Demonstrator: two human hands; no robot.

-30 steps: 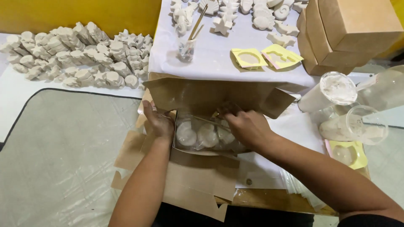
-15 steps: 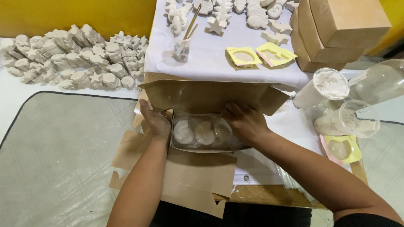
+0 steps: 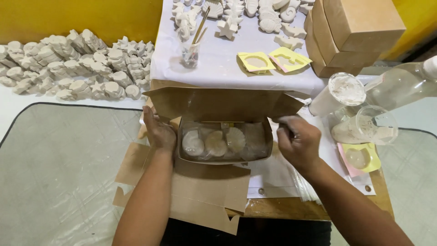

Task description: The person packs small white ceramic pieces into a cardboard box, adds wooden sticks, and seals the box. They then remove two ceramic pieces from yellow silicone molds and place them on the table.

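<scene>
Head view: both hands (image 3: 160, 133) (image 3: 298, 142) gripping box (image 3: 214, 180) sides.

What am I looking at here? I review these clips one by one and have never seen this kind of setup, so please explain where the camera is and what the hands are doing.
There is no machine: a person wears a camera on the head, so the single view looks down at their own two bare hands. The left hand rests against the left side of an open brown cardboard box, and the right hand is at its right side. Inside the box lie pale plaster shapes under clear wrapping. Behind it, a white cloth carries more plaster figures and yellow moulds. A heap of figures lies far left; clear cups and stacked closed boxes stand right.
</scene>
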